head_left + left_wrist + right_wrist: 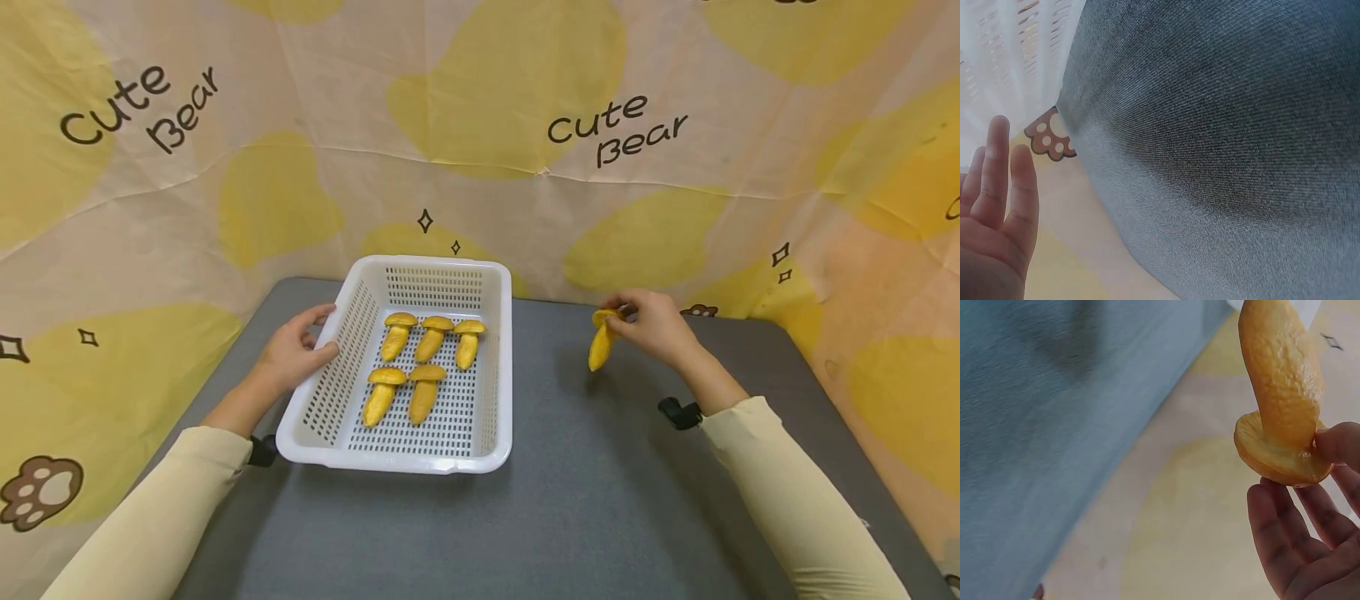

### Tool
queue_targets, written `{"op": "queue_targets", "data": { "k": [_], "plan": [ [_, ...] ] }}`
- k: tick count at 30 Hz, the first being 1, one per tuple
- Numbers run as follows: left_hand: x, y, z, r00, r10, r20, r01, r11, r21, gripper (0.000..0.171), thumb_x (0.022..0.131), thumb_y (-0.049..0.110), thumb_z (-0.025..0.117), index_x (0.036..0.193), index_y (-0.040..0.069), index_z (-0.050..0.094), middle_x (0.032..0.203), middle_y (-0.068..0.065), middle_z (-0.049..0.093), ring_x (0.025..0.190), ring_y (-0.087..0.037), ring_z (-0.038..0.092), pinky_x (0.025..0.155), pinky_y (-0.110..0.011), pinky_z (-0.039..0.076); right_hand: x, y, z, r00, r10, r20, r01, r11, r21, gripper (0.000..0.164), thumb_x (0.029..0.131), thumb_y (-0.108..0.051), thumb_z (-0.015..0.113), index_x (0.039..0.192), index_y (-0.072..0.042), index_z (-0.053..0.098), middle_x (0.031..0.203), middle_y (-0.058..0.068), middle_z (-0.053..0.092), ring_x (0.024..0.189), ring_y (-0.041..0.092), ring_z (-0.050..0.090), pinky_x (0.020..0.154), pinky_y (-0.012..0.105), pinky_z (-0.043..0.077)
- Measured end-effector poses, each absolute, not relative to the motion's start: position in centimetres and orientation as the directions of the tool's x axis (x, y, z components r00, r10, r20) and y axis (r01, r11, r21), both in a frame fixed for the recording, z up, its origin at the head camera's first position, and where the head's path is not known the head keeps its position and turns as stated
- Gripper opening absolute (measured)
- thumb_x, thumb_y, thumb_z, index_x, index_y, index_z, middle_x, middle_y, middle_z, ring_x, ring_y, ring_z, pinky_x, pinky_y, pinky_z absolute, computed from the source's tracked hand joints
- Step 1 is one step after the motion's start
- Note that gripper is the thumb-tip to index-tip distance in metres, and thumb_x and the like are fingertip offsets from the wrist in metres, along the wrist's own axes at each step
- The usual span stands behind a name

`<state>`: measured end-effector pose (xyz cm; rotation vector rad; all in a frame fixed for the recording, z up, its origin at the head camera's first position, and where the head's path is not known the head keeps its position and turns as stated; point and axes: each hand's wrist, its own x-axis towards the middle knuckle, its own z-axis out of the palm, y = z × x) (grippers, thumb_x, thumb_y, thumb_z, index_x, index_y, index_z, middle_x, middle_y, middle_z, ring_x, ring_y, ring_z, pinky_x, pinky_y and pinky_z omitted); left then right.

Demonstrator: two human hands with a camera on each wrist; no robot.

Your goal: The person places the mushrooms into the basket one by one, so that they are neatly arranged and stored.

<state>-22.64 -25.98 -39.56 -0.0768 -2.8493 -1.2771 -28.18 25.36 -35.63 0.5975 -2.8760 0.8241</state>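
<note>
A white plastic basket (497,400) with slotted walls stands on the grey table, holding several yellow mushrooms in two rows. My left hand (292,354) grips its left rim, thumb over the edge and the other fingers outside; in the left wrist view some of those fingers (999,169) extend beside the slotted wall. Off to the right, my right hand (651,323) pinches another yellow mushroom (600,346) by its cap, stem hanging down. The right wrist view shows that mushroom (1282,375) close up, the thumb at the cap's underside where it meets the stem.
The grey table (555,517) extends in front of the basket and to its right. Behind and at both sides hangs a cream and yellow printed cloth (480,100), close to the table's edges. A dark band (680,413) is on the right wrist.
</note>
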Motion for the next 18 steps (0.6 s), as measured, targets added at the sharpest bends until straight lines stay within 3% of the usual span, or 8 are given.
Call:
{"op": "queue_targets", "data": {
  "k": [18],
  "plan": [
    [-22.3, -25.8, -39.5, -0.998, 0.033, 0.047, 0.057, 0.666, 0.744, 0.068, 0.085, 0.010, 0.058, 0.149, 0.006, 0.032, 0.133, -0.023, 0.046, 0.067, -0.018, 0.067, 0.052, -0.032, 0.059, -27.4, 20.4, -32.6, -0.819, -0.464, 0.336, -0.573, 0.636, -0.517, 0.018, 0.088, -0.009, 0.065, 0.105, -0.005, 0.071, 0.104, 0.012, 0.070, 0.092, 0.028, 0.067, 0.076, 0.040, 0.060]
  ]
}}
